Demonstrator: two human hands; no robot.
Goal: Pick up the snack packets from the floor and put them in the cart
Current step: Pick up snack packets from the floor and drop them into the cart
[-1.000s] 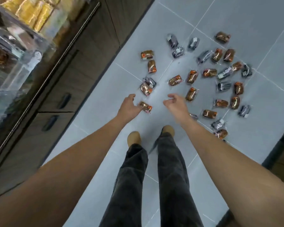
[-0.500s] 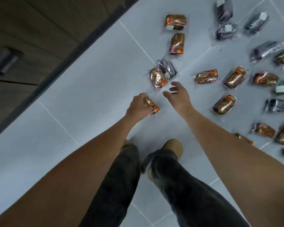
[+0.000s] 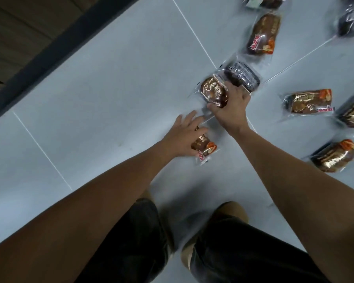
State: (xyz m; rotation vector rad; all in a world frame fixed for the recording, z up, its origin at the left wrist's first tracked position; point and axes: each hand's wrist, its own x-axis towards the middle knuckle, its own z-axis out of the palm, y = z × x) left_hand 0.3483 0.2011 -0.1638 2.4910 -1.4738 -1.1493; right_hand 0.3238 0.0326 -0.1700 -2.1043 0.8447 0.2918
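Over the floor (image 3: 90,119), for carrying two together, the near packet (image 3: 203,148) is pinched under the left hand (image 3: 184,137), the far packet (image 3: 213,91) clasped by the right hand (image 3: 230,108).

Indoors here, a shop aisle or a kitchen, hard to call: pale grey tiled floor (image 3: 86,103) with thin grout lines, dark wood cabinet front (image 3: 18,25) above a black plinth (image 3: 59,51) far left, wrapped snack packets (image 3: 263,34) strewn right.
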